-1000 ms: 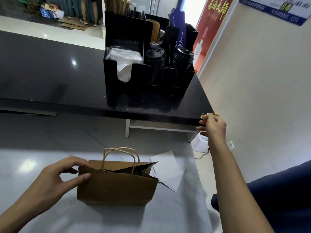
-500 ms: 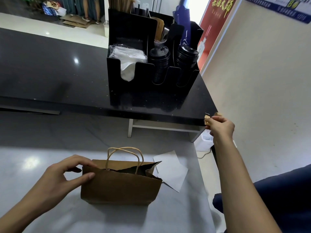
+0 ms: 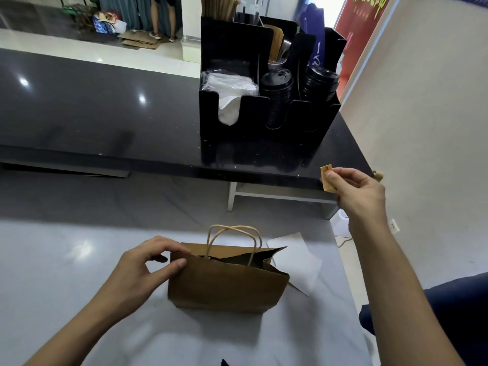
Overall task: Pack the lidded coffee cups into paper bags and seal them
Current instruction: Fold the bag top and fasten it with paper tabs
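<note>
Seen from the head camera, a person stands at a pale worktop (image 3: 66,260) with a brown paper bag (image 3: 227,283) upright in front of them, its twisted paper handles (image 3: 233,239) raised and its mouth gaping, the right-hand corner splayed outward. The left hand (image 3: 137,273) pinches the bag's left top edge between thumb and fingers, steadying it. The right hand (image 3: 356,191), lifted well clear of the bag near the edge of a dark raised counter (image 3: 105,114), holds a small tan sticker (image 3: 327,178) between thumb and forefinger, apparently the seal. Whether a lidded cup sits inside the bag cannot be told; the interior is dark. A white paper sheet (image 3: 295,260) lies just beside the bag on its right. On the counter stands a black organizer (image 3: 250,128) holding napkins (image 3: 229,88) and stacks of black cup lids (image 3: 277,83). The risk from here is a poor seal: with the mouth open and one corner flared, the sticker could land crooked or catch only one wall unless the top is first pressed flat. The sticker might also fold onto itself or cling to the fingers, and a one-sided grip could let the bag tip.
</note>
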The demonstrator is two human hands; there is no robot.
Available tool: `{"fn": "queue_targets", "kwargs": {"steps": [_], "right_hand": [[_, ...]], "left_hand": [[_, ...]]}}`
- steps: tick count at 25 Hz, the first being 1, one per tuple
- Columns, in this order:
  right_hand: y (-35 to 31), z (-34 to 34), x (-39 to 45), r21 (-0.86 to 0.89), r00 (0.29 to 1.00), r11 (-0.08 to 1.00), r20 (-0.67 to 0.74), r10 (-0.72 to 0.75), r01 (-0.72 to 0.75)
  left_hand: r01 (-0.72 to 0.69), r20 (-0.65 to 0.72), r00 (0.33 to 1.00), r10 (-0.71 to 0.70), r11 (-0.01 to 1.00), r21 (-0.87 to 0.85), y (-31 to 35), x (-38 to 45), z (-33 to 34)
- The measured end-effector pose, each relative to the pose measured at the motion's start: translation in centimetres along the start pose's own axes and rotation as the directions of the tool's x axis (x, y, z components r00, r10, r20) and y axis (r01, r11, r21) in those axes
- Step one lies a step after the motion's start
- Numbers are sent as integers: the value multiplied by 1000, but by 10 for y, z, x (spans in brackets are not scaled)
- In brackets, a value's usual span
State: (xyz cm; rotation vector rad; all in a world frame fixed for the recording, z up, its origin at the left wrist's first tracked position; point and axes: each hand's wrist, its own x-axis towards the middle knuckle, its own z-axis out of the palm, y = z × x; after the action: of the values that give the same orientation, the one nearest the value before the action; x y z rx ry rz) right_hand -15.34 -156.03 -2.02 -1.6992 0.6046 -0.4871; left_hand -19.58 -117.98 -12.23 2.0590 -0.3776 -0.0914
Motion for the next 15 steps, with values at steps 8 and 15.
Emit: {"fn": "queue_targets", "kwargs": {"steps": [8, 15], "right_hand": [[-11, 22, -116, 76, 977, 997, 210, -48, 33], [-10, 42, -188, 137, 928, 989, 359, -103, 56]], "left_hand": [[-36, -27, 999, 35, 998, -45, 3, -9, 0], [-39, -40, 999, 36, 997, -74, 2, -14, 1]]}}
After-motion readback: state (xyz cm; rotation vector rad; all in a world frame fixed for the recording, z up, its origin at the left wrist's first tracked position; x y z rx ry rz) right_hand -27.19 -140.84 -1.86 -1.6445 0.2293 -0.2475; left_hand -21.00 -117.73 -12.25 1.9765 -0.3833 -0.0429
